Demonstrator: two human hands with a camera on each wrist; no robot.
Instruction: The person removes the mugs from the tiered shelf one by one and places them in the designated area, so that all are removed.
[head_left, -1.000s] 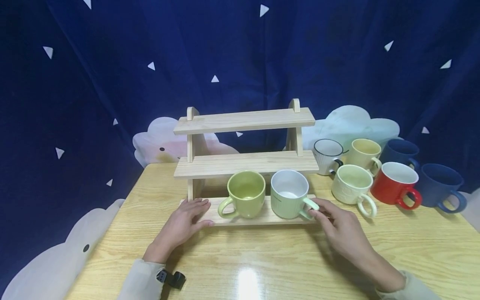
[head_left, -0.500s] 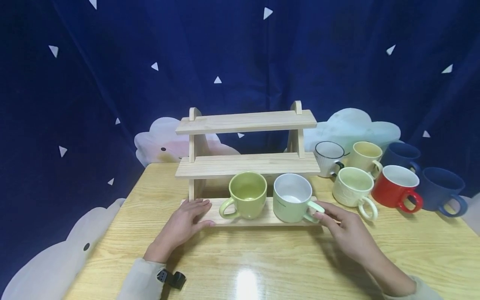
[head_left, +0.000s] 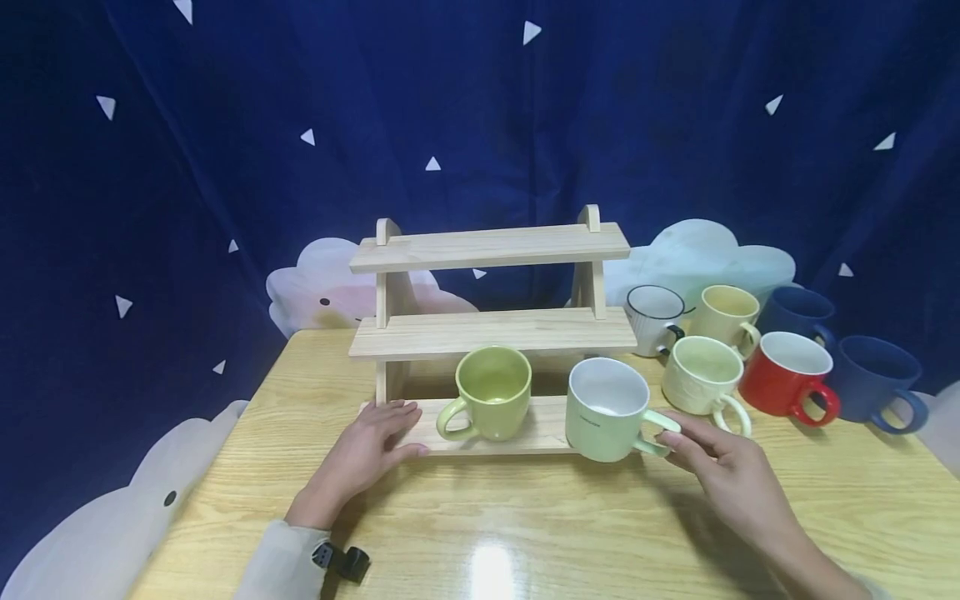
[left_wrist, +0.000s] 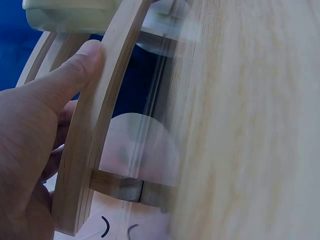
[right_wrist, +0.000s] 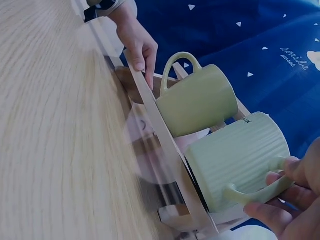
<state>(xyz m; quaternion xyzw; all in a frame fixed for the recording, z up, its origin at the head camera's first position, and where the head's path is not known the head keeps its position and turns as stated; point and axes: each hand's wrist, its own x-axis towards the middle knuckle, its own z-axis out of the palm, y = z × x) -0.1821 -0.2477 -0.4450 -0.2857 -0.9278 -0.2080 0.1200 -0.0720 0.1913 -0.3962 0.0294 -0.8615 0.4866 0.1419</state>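
In the head view a wooden three-tier shelf (head_left: 491, 333) stands on the table. My left hand (head_left: 367, 446) rests on the left end of its bottom board, thumb at the front edge and fingers over the top. On that board a yellow-green mug (head_left: 492, 396) sits upright, handle toward the front left. My right hand (head_left: 731, 475) pinches the handle of a pale mint-green ribbed mug (head_left: 606, 412) between thumb and fingers. This mug overlaps the board's front edge at the right; whether its base touches the board I cannot tell. The right wrist view shows the fingers around the mint mug's handle (right_wrist: 260, 194).
Right of the shelf several mugs stand close together: a white one with black rim (head_left: 654, 321), a yellow one (head_left: 723, 315), a cream one (head_left: 702, 375), a red one (head_left: 786, 373) and dark blue ones (head_left: 876, 379). A dark blue curtain (head_left: 480, 100) hangs behind.
My right hand has drawn the mint-green mug to the right and toward me, over the board's front edge. The left hand and the yellow-green mug have stayed in place.
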